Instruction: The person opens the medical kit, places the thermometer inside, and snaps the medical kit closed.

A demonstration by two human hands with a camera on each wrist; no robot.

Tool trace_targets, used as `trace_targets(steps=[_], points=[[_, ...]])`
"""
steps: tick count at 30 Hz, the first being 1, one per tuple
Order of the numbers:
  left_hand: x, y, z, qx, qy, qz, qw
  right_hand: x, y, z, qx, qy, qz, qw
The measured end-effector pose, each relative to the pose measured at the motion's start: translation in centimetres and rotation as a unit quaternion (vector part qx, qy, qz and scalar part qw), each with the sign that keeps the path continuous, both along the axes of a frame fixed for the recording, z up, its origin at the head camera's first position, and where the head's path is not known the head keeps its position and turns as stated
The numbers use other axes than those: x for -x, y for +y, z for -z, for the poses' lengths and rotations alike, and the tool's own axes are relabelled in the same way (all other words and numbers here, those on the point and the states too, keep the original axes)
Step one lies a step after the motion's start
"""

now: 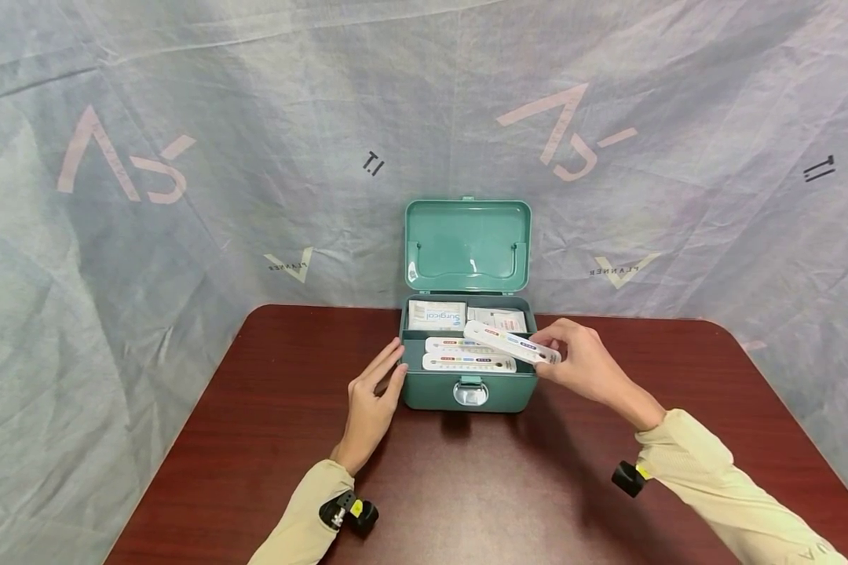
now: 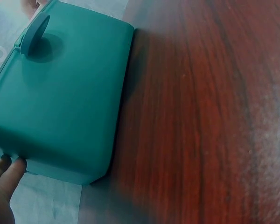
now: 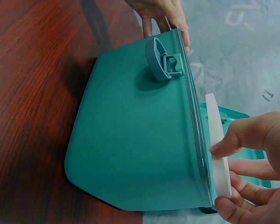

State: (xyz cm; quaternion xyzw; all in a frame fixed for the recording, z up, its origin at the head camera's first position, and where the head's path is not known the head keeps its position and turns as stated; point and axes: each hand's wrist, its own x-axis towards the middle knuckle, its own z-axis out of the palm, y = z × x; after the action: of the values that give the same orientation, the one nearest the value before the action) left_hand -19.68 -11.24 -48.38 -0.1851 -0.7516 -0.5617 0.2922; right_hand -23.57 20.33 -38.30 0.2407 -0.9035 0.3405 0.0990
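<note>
A green lidded box [image 1: 431, 392] stands on the table with its lid [image 1: 468, 239] raised. My right hand [image 1: 588, 367] pinches the right end of a white thermometer [image 1: 496, 337] that has coloured marks, tilted over the box's front compartment. In the right wrist view the thumb and fingers clasp this thermometer [image 3: 216, 122] by its edges. Two similar ones, a front thermometer [image 1: 459, 363] and a rear thermometer [image 1: 447, 345], lie in that compartment. My left hand [image 1: 371, 404] touches the box's left side with fairly straight fingers.
Behind the divider, the back compartment holds a white packet [image 1: 436, 315] marked "Surgical" and another white packet [image 1: 498, 319]. A metal latch [image 1: 470, 393] sits on the box's front. Grey printed cloth [image 1: 339, 227] hangs behind the dark red table [image 1: 290, 471].
</note>
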Motion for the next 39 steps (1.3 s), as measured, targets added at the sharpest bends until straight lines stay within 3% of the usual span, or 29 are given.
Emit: trace_targets(steps=[13, 20, 39], points=[[0.2, 0.1, 0.4, 0.004, 0.021, -0.006, 0.9998, 0.7, -0.5, 0.3, -0.009, -0.007, -0.011, 1.0], [0.2, 0.2, 0.3, 0.002, 0.011, -0.006, 0.9999, 1.2, -0.7, 0.3, -0.004, -0.006, -0.013, 1.0], [0.4, 0.2, 0.2, 0.001, 0.026, -0.01, 0.9996, 2.0, -1.7, 0.3, -0.019, -0.001, -0.035, 0.999]])
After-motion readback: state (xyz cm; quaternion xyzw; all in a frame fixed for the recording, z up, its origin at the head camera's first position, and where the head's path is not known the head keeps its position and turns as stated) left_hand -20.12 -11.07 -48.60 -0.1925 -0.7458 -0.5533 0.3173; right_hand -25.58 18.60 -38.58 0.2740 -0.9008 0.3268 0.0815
